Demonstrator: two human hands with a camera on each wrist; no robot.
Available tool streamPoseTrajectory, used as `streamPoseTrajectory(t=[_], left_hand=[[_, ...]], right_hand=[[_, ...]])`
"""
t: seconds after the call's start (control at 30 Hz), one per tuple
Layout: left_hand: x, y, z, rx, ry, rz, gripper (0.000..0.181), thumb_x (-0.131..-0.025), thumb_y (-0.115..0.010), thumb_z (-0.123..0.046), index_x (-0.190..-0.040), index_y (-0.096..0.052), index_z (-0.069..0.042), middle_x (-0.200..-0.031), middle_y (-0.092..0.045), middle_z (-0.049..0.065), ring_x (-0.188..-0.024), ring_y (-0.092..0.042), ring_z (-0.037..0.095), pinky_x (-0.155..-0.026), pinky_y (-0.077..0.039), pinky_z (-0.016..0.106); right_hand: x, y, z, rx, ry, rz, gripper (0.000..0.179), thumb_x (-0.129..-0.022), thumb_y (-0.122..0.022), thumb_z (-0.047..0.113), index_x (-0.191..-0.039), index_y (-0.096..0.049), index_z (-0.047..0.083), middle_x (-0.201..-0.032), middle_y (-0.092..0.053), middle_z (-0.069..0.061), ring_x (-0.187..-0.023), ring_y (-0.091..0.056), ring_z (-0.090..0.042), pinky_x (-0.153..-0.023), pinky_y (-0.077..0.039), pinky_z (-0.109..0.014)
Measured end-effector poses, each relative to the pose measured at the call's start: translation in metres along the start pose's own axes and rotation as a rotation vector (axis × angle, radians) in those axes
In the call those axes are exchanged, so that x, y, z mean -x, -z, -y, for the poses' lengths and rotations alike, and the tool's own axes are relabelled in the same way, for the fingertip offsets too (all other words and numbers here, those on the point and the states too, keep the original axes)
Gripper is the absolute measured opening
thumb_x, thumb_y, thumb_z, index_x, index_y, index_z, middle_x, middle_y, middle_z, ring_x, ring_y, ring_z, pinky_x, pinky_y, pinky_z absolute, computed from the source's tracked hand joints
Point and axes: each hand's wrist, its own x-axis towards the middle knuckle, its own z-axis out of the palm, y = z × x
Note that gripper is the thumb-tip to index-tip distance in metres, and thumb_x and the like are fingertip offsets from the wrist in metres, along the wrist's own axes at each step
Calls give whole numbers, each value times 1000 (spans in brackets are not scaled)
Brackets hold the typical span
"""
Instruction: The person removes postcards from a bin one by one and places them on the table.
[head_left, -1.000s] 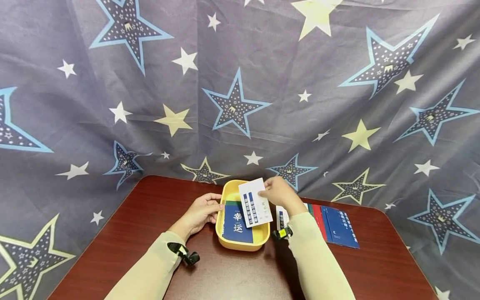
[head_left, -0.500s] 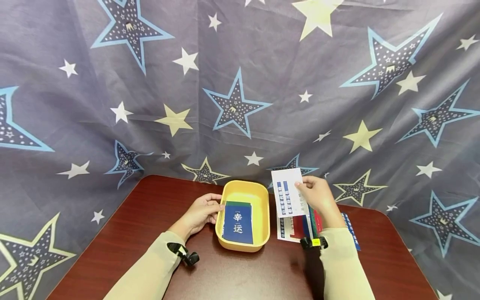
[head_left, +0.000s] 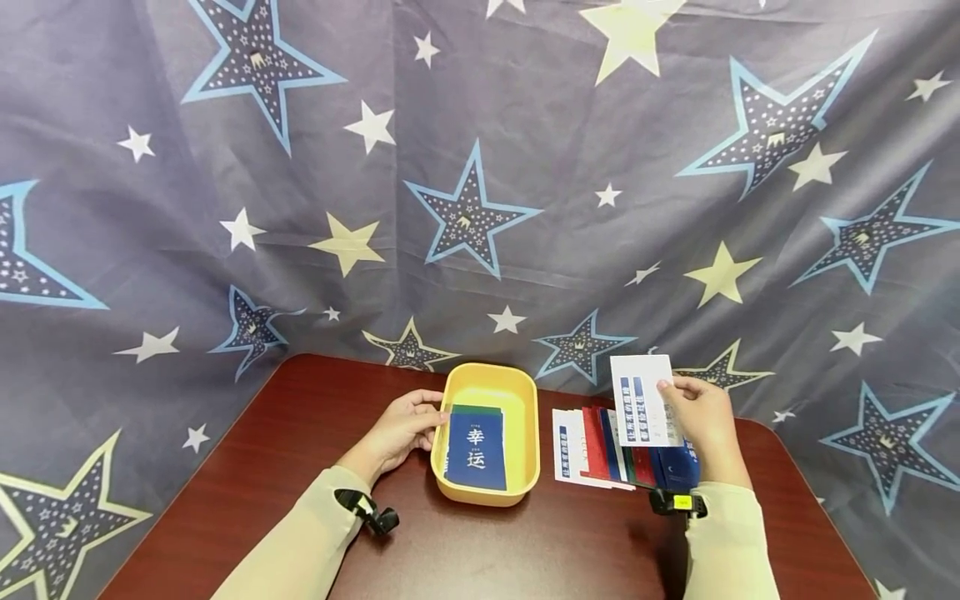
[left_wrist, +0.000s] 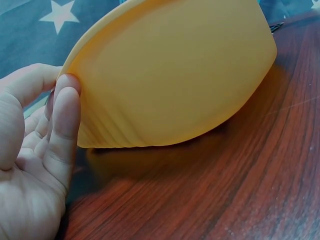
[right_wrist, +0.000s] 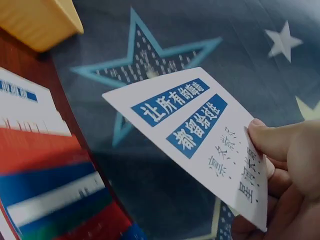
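My right hand (head_left: pixel 705 412) pinches a white card (head_left: pixel 639 396) with blue text blocks by its right edge. The right wrist view shows the thumb on the face of this card (right_wrist: pixel 200 127); the other fingers are partly hidden behind it. At the middle of the table stands a yellow plastic tub (head_left: pixel 485 497). My left hand (head_left: pixel 405 429) grips its left rim, thumb and fingers against the tub wall (left_wrist: pixel 170 80) in the left wrist view. Inside the tub lies a blue card (head_left: pixel 480 471) with white characters, over the edge of a green card (head_left: pixel 483 409).
Right of the tub, several overlapping cards in white, red (head_left: pixel 594 442), blue and green lie in a fanned row, partly under the held card. The table (head_left: pixel 480 558) is dark red-brown wood. A grey curtain (head_left: pixel 300 167) with stars hangs right behind it.
My right hand has carried the white card from over the tub rightward, to above the right end of the card row. More of the row shows now. The left hand stays at the tub.
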Motion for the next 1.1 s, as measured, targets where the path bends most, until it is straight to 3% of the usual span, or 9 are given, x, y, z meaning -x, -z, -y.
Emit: streamPoseTrajectory(t=[0.2, 0.4, 0.57, 0.63, 0.67, 0.8, 0.87, 1.0, 1.1], left_hand=[[0, 0, 4, -2, -5, 0, 55, -105, -74, 0, -154, -49, 8, -87, -73, -1, -58, -65, 8, -52, -58, 19], [0, 2, 7, -10, -7, -2, 57, -105, -74, -1, -154, -48, 9, -88, -73, -1, -57, -65, 7, -51, -58, 18], [0, 2, 6, -11, -4, -2, 56, -105, -74, 0, -154, -48, 9, -88, -74, -1, -57, -65, 7, -51, -58, 19], [1, 2, 5, -9, -6, -1, 56, -105, -74, -1, -154, -48, 9, -88, -74, -1, -57, -65, 7, -52, -59, 19], [1, 1, 4, -8, -6, -1, 56, -105, -75, -1, -154, -48, 9, -88, -74, -1, -57, -65, 7, -52, -59, 19], [1, 1, 2, -5, -6, -2, 58, -104, -76, -2, -154, -48, 8, -88, -74, 0, -57, -65, 8, -52, -59, 19], [1, 1, 1, -5, -3, -2, 59, -104, -76, -2, -154, -48, 8, -88, -74, -1, -57, -65, 8, -51, -58, 19], [1, 1, 0, -8, 0, -5, 60, -104, -76, -2, -155, -47, 9, -88, -73, -1, -57, -65, 7, -51, -58, 18], [0, 0, 0, -9, 1, -4, 59, -105, -75, -2, -156, -47, 8, -89, -74, -1, -57, -65, 7, -51, -58, 18]], right_hand=[[-5, 13, -28, 73, -44, -41, 45, -111, -73, 28, -136, -75, -9, -104, -82, -24, -68, -65, -7, -57, -56, -24], [-11, 20, -62, 83, -148, -82, 47, -112, -70, 27, -140, -72, -11, -109, -77, -29, -70, -62, -9, -55, -54, -23], [-13, 25, -85, 130, -172, -138, 47, -112, -66, 26, -138, -72, -13, -134, -73, -38, -100, -71, -38, -81, -57, -36], [-14, 27, -93, 146, -174, -142, 46, -112, -66, 24, -137, -73, -13, -138, -71, -39, -113, -70, -47, -85, -56, -39], [-15, 27, -96, 154, -176, -136, 45, -112, -65, 24, -137, -72, -14, -137, -70, -39, -116, -68, -49, -85, -56, -39], [-16, 29, -106, 181, -210, -69, 48, -113, -64, 25, -139, -70, -14, -128, -72, -40, -100, -70, -42, -65, -50, -26], [-16, 30, -109, 206, -202, -37, 49, -112, -64, 25, -138, -70, -16, -123, -72, -39, -95, -70, -40, -64, -51, -27], [-13, 28, -114, 255, -172, -7, 46, -109, -66, 24, -131, -72, -16, -119, -74, -38, -99, -70, -44, -80, -60, -43], [-8, 25, -116, 295, -177, -4, 44, -107, -67, 25, -128, -74, -14, -120, -75, -37, -104, -70, -49, -92, -59, -58]])
